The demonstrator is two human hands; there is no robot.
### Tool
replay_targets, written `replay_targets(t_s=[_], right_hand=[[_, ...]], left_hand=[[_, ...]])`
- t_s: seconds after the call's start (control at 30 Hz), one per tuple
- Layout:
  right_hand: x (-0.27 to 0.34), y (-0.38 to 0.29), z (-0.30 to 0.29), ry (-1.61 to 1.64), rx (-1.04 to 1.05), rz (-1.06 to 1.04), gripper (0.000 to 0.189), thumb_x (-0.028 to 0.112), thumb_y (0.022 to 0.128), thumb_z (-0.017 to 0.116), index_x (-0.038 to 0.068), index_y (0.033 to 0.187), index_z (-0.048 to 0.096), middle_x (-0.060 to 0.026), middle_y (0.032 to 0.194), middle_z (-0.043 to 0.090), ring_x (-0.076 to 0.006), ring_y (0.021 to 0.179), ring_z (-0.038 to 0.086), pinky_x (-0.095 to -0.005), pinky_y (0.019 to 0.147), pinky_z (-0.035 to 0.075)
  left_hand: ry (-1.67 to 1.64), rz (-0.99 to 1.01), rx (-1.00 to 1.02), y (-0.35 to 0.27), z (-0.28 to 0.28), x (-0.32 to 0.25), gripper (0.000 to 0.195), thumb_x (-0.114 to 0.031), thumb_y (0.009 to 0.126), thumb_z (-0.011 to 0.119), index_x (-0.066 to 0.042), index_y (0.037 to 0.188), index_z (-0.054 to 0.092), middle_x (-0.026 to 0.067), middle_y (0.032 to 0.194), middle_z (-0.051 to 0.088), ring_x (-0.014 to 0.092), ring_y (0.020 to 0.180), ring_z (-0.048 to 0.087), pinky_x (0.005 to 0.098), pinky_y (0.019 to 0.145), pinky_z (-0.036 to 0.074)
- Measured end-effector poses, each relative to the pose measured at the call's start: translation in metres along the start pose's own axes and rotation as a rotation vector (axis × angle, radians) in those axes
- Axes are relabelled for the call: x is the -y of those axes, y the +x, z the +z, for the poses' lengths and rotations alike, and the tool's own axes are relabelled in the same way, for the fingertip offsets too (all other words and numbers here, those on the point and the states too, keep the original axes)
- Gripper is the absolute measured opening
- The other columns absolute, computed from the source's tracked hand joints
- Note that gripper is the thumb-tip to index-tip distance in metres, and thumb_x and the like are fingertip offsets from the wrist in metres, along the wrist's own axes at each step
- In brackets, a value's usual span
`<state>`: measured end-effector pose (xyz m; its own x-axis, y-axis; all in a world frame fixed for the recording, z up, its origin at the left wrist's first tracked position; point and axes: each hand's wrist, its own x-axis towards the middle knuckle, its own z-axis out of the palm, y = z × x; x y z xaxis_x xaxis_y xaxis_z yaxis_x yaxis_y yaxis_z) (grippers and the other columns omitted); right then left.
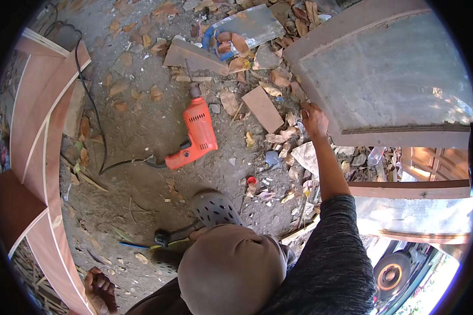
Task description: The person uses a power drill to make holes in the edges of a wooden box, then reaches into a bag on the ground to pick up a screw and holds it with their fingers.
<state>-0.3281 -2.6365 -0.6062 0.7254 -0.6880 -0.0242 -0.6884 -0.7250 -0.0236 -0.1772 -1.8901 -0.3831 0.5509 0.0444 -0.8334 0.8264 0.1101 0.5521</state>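
My right hand reaches down at the corner of a wooden-framed glass panel, among dry leaves and litter. Its fingers are bent; whether they pinch something small is not clear. A small rectangular wood block lies just left of it. On the dirt ahead rests a red corded power drill, its bit pointing away from me. At the lower left, my left hand is beside the edge of a curved plywood piece. Those fingers are curled, and I cannot see whether they grip anything.
The black cord runs along the plywood on the left. A blue-handled metal trowel and a wood wedge lie at the top. A grey clog, a bent knee and a dark round-ended object are below.
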Motion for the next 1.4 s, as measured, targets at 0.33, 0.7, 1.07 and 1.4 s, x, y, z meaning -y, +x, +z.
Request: replay_targets(t_s=[0.33,0.7,1.07,1.4], right_hand=[[0.020,-0.017,-0.018,0.871,-0.061,0.013,0.011,0.001,0.087,0.072,0.000,0.097,0.068,-0.0116,0.100,0.074,-0.0172,0.090,0.071,-0.0300,0.077,0.058],[0.176,-0.048,-0.146,0.588,-0.351,-0.662,0.065,-0.004,0.081,0.077,0.006,0.131,0.037,-0.0080,0.090,0.074,-0.0218,0.084,0.074,-0.0333,0.078,0.057],[0.201,-0.040,-0.151,0.710,-0.466,-0.817,0.060,-0.004,0.079,0.079,0.003,0.125,0.041,-0.0109,0.088,0.074,-0.0263,0.080,0.074,-0.0362,0.072,0.060],[0.248,-0.054,-0.152,1.610,0.103,-0.371,0.063,-0.008,0.083,0.074,0.003,0.135,0.041,-0.0148,0.098,0.073,-0.0193,0.094,0.071,-0.0316,0.081,0.058]], left_hand=[[0.002,0.069,0.004,-0.002,0.003,0.002,0.027,-0.037,0.100,0.059,-0.010,0.100,0.058,-0.0080,0.065,0.033,0.004,0.053,0.030,0.0202,0.046,0.027],[0.072,0.050,0.109,0.001,0.021,0.001,0.028,-0.039,0.096,0.063,-0.011,0.099,0.059,-0.0107,0.065,0.030,0.002,0.057,0.028,0.0195,0.052,0.024],[0.053,0.069,0.086,-0.007,0.014,-0.001,0.028,-0.039,0.096,0.063,-0.011,0.098,0.059,-0.0107,0.065,0.028,0.002,0.056,0.027,0.0196,0.051,0.023],[0.007,0.078,0.076,-0.001,0.011,-0.008,0.029,-0.040,0.098,0.061,-0.012,0.096,0.061,-0.0093,0.064,0.033,0.003,0.055,0.031,0.0195,0.051,0.026]])
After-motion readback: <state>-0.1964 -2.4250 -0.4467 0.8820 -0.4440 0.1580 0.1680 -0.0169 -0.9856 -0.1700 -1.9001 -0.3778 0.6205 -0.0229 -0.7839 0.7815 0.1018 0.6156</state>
